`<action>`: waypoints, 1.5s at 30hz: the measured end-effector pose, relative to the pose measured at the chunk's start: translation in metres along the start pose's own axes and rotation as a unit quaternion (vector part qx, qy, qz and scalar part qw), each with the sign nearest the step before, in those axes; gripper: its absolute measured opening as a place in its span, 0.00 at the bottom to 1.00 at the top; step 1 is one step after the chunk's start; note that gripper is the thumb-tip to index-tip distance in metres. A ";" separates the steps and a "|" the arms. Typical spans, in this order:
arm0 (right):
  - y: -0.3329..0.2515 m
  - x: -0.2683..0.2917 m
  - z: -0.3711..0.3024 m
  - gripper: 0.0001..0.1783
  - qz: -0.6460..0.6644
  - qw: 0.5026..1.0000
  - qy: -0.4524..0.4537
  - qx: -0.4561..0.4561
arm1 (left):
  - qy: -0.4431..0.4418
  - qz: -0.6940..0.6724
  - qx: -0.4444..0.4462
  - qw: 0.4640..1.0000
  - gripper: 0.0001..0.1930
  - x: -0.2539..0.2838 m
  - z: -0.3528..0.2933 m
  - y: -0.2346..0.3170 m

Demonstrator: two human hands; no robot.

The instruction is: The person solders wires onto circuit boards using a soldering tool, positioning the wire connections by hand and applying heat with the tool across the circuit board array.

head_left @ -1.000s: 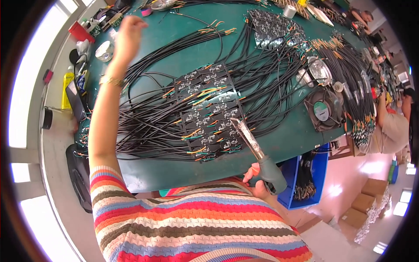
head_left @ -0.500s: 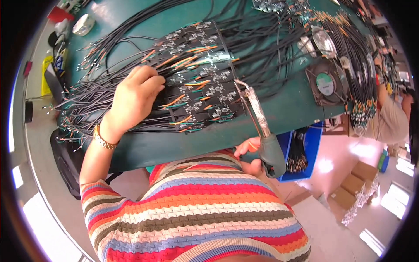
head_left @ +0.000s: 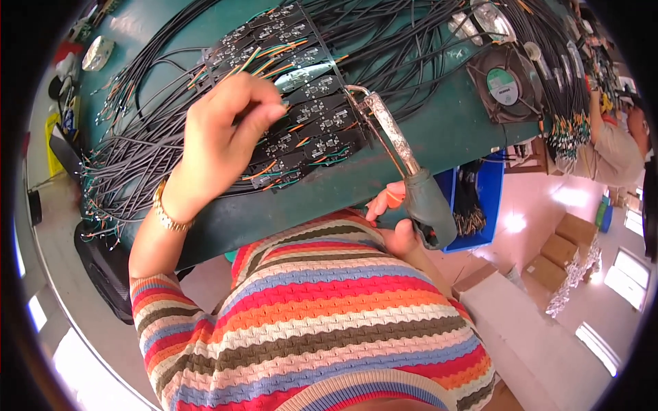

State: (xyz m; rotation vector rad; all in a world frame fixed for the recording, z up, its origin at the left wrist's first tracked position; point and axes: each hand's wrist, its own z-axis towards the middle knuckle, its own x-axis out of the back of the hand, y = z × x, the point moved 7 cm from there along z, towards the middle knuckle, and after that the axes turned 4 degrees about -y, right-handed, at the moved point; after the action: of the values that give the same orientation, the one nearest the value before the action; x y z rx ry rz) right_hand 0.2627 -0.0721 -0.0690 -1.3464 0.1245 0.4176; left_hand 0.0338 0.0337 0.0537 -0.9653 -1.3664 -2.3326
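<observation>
My left hand (head_left: 226, 133) is bent over the left part of a panel of small black circuit boards (head_left: 322, 116). Its thumb and forefinger come together in a pinch; whatever lies between them is too small to make out. Black cables (head_left: 130, 164) with stripped orange and green wire ends (head_left: 277, 51) run up to the boards from the left. At the table's front edge my right hand (head_left: 394, 229) grips a soldering iron (head_left: 428, 205) by its dark green handle, which hides part of the fingers. The iron's bent tip reaches the panel's right edge.
A black fan (head_left: 506, 83) sits on the green table (head_left: 439, 140) at the right, beside a thick cable bundle (head_left: 569, 130). Below the edge hangs a blue bin (head_left: 488, 205) with cables. Cardboard boxes (head_left: 558, 253) stand on the floor; another person (head_left: 613, 151) is at the far right.
The whole view has shifted, so the table sits higher in it. My left hand has left the cables and come over the boards, fingers pinched. My right hand still holds the soldering iron.
</observation>
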 end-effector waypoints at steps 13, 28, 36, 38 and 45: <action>-0.027 0.003 -0.012 0.28 -0.085 0.995 -0.057 -0.023 | -0.016 -0.042 0.130 0.991 0.05 -0.051 -0.004 -0.005; -0.035 0.000 -0.025 0.34 -0.199 0.907 -0.067 -0.364 | 0.032 0.086 0.035 0.995 0.06 -0.056 -0.013 0.003; -0.018 0.018 -0.042 0.30 -0.303 0.905 -0.109 -0.277 | 0.041 0.094 0.023 0.994 0.05 -0.057 -0.012 0.004; -0.017 0.015 -0.042 0.31 -0.307 0.912 -0.100 -0.255 | 0.043 0.092 0.022 0.995 0.05 -0.056 -0.013 0.003; -0.017 0.014 -0.043 0.22 -0.425 0.870 -0.111 -0.226 | 0.043 0.099 0.017 0.994 0.05 -0.056 -0.013 0.004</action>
State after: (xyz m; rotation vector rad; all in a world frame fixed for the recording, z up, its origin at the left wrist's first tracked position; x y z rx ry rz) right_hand 0.2880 -0.1130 -0.0682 -1.6458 -0.7872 -0.1720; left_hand 0.0720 0.0156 0.0150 -0.9341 -1.2142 -2.1703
